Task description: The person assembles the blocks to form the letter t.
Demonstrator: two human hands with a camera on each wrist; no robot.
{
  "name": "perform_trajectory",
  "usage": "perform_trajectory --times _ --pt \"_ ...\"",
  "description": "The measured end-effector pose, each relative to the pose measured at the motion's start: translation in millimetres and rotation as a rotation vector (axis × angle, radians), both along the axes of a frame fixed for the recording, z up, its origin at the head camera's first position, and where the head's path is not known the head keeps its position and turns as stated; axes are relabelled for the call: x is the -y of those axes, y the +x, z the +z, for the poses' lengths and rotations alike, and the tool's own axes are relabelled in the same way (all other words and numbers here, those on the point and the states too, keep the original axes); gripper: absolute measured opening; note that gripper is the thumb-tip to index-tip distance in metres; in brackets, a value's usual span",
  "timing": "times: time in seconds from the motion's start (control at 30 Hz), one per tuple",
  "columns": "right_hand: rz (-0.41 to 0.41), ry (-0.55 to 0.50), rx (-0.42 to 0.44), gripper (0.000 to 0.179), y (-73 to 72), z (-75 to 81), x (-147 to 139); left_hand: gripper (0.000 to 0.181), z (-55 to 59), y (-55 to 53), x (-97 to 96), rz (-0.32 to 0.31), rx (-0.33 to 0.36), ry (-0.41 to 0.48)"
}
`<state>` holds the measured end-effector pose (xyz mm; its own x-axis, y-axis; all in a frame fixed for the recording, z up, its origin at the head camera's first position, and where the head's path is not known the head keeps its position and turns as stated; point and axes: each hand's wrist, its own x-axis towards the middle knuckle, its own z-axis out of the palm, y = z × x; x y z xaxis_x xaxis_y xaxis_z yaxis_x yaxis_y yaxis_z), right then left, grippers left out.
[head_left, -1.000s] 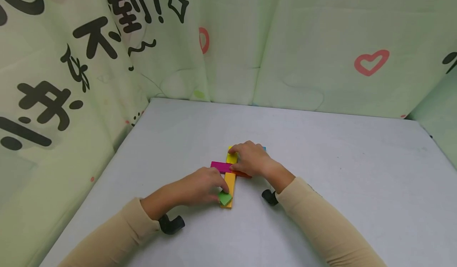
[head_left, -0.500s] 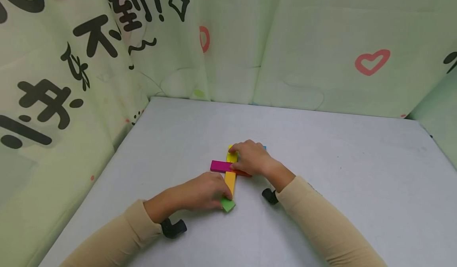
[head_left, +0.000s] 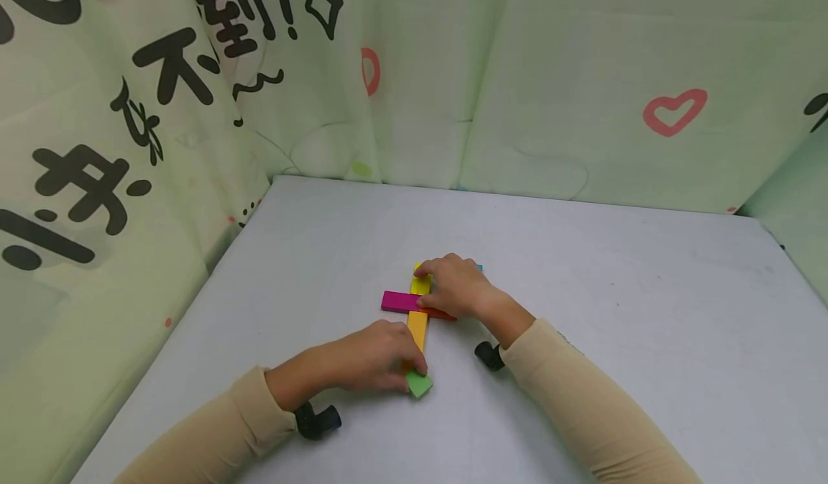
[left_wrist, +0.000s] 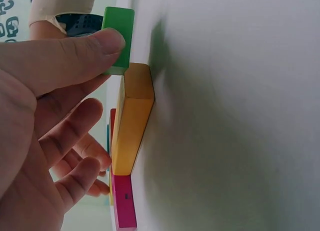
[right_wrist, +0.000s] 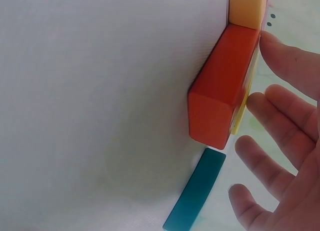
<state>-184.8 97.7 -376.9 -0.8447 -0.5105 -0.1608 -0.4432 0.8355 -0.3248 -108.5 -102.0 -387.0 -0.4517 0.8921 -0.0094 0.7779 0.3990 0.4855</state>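
My left hand [head_left: 375, 354] pinches a green block [left_wrist: 121, 36] between thumb and finger, at the near end of an orange block [left_wrist: 134, 121]. The left wrist view shows the green block above the table surface. My right hand [head_left: 456, 286] lies over the other blocks, its fingers spread and loosely bent. Its thumb touches where the magenta block [head_left: 399, 302] meets the red block [right_wrist: 215, 86], and a fingertip rests on the yellow block [head_left: 421, 285]. Beyond that hand lies a teal-blue block [right_wrist: 195, 191], mostly hidden from the head view.
The blocks lie in a cross shape on a white table [head_left: 582, 290]. A pale green curtain [head_left: 550, 74] with printed characters and hearts hangs behind and at the left. Dark wrist-worn devices [head_left: 317, 421] sit under both sleeves.
My left hand has moved the green block toward me and slightly right, from over the orange block to its near end. The right hand has stayed in place.
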Motion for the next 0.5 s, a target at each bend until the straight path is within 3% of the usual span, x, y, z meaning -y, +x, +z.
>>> perform_trajectory --times 0.23,0.5 --pt "-0.009 -0.001 0.012 0.046 -0.2 0.4 -0.3 0.021 3.6 4.0 -2.8 0.012 0.031 -0.059" --pt "-0.009 -0.002 0.006 0.047 0.4 0.9 -0.2 0.023 -0.5 8.4 -5.4 0.017 0.04 -0.132"
